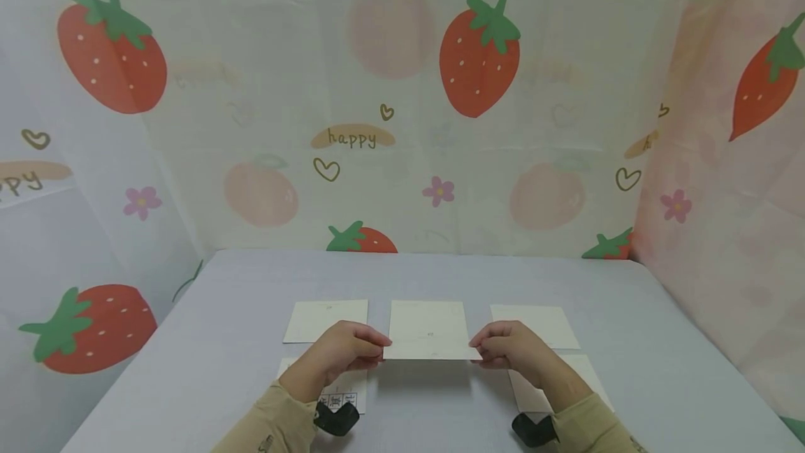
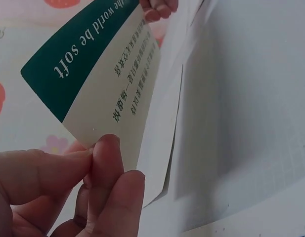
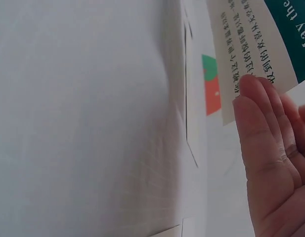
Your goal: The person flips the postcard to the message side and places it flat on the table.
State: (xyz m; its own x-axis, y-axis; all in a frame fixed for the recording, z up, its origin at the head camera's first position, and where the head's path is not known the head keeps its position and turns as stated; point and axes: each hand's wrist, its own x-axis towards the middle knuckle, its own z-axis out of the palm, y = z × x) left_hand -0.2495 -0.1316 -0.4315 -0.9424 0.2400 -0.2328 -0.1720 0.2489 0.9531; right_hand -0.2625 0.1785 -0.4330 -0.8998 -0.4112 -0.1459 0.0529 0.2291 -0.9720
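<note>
Between my two hands a pale card is held above the table, with a shadow beneath its near edge. My left hand pinches its left edge between thumb and fingers. At the opposite edge, my right hand pinches the card as well. The wrist views show the card's other face, cream with a dark green band reading "the world be soft" and lines of small printed characters. From above, the upper face looks nearly plain with a faint small mark.
Pale cards lie on the white table: one back left, one front left with printed characters, one back right, one front right. My forearms partly cover the front ones. A strawberry-patterned curtain stands behind.
</note>
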